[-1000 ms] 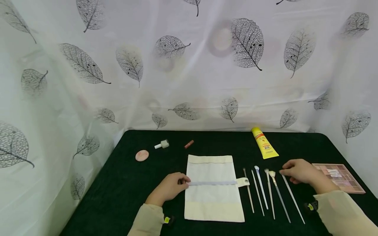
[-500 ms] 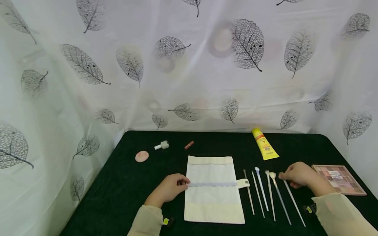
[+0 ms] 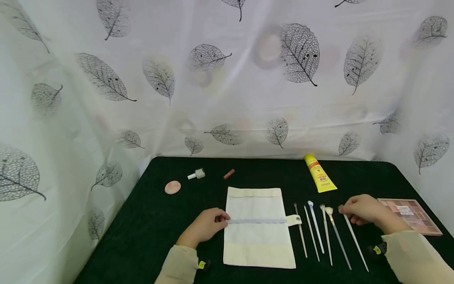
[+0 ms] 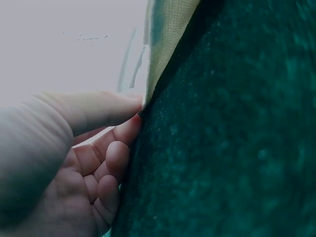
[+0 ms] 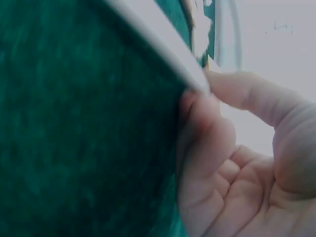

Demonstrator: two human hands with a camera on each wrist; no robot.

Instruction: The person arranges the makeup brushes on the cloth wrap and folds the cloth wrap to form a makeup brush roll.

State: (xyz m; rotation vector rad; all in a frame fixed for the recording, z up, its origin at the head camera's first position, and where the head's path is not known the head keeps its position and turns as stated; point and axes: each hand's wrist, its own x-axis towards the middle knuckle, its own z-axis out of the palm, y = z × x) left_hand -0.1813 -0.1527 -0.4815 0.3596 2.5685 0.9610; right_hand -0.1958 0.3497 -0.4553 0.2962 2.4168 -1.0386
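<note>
A cream fabric brush roll (image 3: pixel 256 240) lies flat on the dark green cloth, its snap tab (image 3: pixel 293 220) pointing right. My left hand (image 3: pixel 205 227) pinches the roll's left edge between thumb and fingers; the left wrist view shows the thumb (image 4: pixel 106 107) on top of the fabric. With thumb and index finger, my right hand (image 3: pixel 362 210) pinches the far end of a slim white makeup brush (image 3: pixel 356 241), the rightmost in a row. Fingers hide that end. In the right wrist view the white handle (image 5: pixel 158 39) slants up from the fingertips.
Several other makeup brushes (image 3: pixel 326 236) lie between the roll and my right hand. An eyeshadow palette (image 3: pixel 413 216) is at the far right. Behind are a yellow tube (image 3: pixel 320 175), a brown-red lipstick-like stick (image 3: pixel 229 174), a nail polish bottle (image 3: pixel 199 173) and a pink round puff (image 3: pixel 172 187).
The right fingertips have come together over the end of the rightmost brush. My left hand keeps its place on the roll's edge. The head view has shifted slightly.
</note>
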